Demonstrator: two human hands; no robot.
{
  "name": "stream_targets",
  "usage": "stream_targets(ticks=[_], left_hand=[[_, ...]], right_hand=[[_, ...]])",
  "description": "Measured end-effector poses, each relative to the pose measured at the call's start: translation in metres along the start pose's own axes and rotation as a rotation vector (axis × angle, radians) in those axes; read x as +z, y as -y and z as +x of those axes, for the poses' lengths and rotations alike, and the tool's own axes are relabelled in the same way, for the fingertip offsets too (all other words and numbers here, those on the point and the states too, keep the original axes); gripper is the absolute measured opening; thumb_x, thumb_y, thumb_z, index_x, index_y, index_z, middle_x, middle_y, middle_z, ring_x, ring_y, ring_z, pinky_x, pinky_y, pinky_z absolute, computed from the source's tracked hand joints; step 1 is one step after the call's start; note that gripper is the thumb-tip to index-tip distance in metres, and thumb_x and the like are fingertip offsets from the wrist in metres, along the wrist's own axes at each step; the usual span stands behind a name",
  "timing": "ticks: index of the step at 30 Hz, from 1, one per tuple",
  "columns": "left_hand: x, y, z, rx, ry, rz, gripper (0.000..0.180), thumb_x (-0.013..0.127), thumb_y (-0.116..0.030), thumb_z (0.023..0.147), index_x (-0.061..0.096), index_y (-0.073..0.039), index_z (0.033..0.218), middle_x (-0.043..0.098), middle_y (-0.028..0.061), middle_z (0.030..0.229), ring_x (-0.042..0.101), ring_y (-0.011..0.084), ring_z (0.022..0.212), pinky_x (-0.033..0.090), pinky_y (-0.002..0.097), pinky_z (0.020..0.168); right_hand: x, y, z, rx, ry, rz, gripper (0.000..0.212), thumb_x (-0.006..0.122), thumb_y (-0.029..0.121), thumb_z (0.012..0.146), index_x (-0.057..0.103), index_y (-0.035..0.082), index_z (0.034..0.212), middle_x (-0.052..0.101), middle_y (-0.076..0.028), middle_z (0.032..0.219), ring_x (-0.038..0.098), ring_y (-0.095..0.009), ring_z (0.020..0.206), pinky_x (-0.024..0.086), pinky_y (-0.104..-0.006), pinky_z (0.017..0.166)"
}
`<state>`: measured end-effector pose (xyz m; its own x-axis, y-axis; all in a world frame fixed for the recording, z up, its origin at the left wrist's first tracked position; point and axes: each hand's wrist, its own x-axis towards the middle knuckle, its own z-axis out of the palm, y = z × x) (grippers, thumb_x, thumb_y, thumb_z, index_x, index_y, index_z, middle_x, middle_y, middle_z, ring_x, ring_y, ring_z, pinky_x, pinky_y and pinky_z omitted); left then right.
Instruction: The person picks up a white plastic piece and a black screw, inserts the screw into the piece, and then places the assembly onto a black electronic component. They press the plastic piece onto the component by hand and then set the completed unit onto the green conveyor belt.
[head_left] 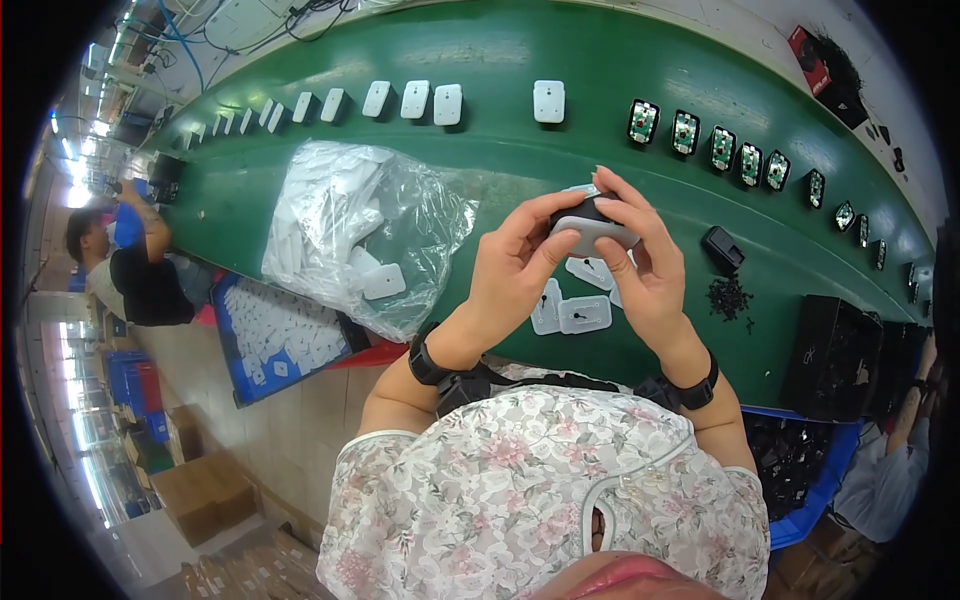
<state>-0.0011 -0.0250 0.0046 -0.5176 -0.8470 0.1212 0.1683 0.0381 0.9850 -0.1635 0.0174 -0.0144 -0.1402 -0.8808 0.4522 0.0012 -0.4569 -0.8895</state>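
Between both hands I hold a small black housing with a white cover (592,236), raised over the green bench. My left hand (515,255) grips its left side, thumb on the white face and fingers on the dark back. My right hand (645,245) closes round the other side in the same way. Just under the hands lie several loose white plates (585,314), some with a small black part on them. To the right are a black housing (722,248) and a heap of tiny black parts (728,298). A clear bag of white plates (335,225) lies left of my hands.
Along the bench (540,45) stand a row of white-topped units (415,98) and, farther right, black housings with green circuit boards (723,147). A black box (832,355) is at the right edge. Blue bins (275,345) hold white parts at left. Co-workers (135,250) sit at both sides.
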Motion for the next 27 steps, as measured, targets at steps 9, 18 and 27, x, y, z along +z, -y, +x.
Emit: stream_targets(ticks=[9, 18, 27], left_hand=[[0.002, -0.008, -0.007, 0.037, -0.008, -0.031, 0.043, 0.057, -0.003, 0.089, 0.044, 0.002, 0.129, 0.055, 0.0123, 0.119, 0.054, 0.0147, 0.106, 0.045, 0.0263, 0.089], [0.001, -0.005, -0.009, 0.048, -0.031, 0.108, 0.039, 0.059, -0.004, 0.088, 0.049, 0.003, 0.125, 0.058, 0.0113, 0.115, 0.057, 0.0145, 0.102, 0.047, 0.0255, 0.087], [-0.001, 0.001, -0.009, 0.159, -0.11, 0.126, 0.037, 0.064, -0.008, 0.084, 0.055, 0.0, 0.119, 0.064, 0.0095, 0.105, 0.062, 0.0127, 0.09, 0.052, 0.0256, 0.077]], right_hand=[[-0.01, 0.012, 0.01, 0.017, 0.175, -0.163, 0.029, 0.06, 0.008, 0.086, 0.054, 0.002, 0.114, 0.048, -0.018, 0.13, 0.05, -0.025, 0.116, 0.041, -0.0337, 0.096], [0.003, -0.002, 0.0, -0.099, 0.063, -0.155, 0.03, 0.057, 0.012, 0.09, 0.051, 0.002, 0.117, 0.049, -0.02, 0.128, 0.052, -0.029, 0.115, 0.042, -0.0365, 0.095], [0.006, -0.002, 0.0, -0.107, 0.093, -0.212, 0.029, 0.057, 0.012, 0.089, 0.054, 0.002, 0.116, 0.051, -0.02, 0.127, 0.052, -0.03, 0.115, 0.042, -0.037, 0.094]])
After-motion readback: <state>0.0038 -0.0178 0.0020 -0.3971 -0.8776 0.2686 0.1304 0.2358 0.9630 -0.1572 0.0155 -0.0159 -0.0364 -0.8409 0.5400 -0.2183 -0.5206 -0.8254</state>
